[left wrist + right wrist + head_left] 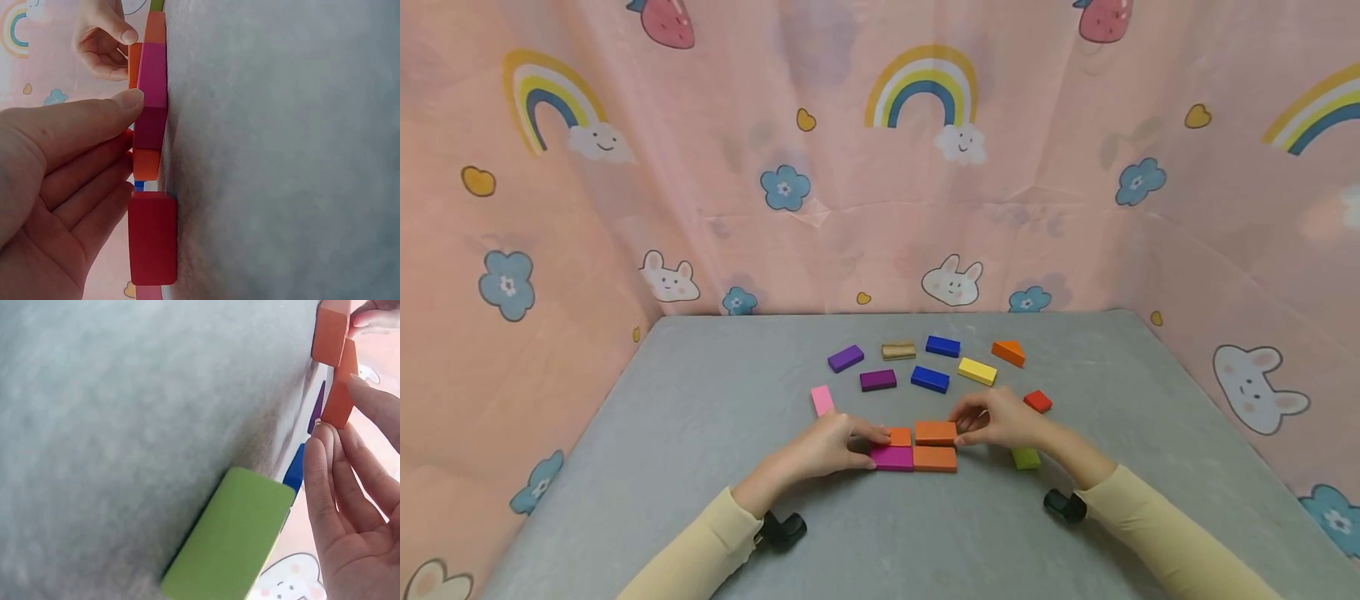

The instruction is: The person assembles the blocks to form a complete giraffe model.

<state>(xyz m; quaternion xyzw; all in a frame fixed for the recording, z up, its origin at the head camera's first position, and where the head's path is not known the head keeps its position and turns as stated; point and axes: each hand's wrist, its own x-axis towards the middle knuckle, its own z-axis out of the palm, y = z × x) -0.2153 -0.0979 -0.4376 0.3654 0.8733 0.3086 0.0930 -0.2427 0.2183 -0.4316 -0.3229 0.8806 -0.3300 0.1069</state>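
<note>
My left hand (827, 443) has its thumb at the left end of a magenta block (892, 458) and its index fingertip on an orange block (899, 437) just behind it. The left wrist view shows the thumb tip against the magenta block (152, 94), the other fingers reaching behind. My right hand (997, 419) pinches the right end of another orange block (936, 432) between thumb and fingers. In front of that block lies a further orange block (935, 459), end to end with the magenta one. Together these blocks form two rows.
A red block (152, 239) lies below the left fingers. Near the right wrist are a green block (1026, 459) and a red block (1037, 401). Behind are a pink block (822, 401), purple (846, 358), blue (930, 379) and yellow (977, 372) blocks, and an orange triangular block (1008, 352).
</note>
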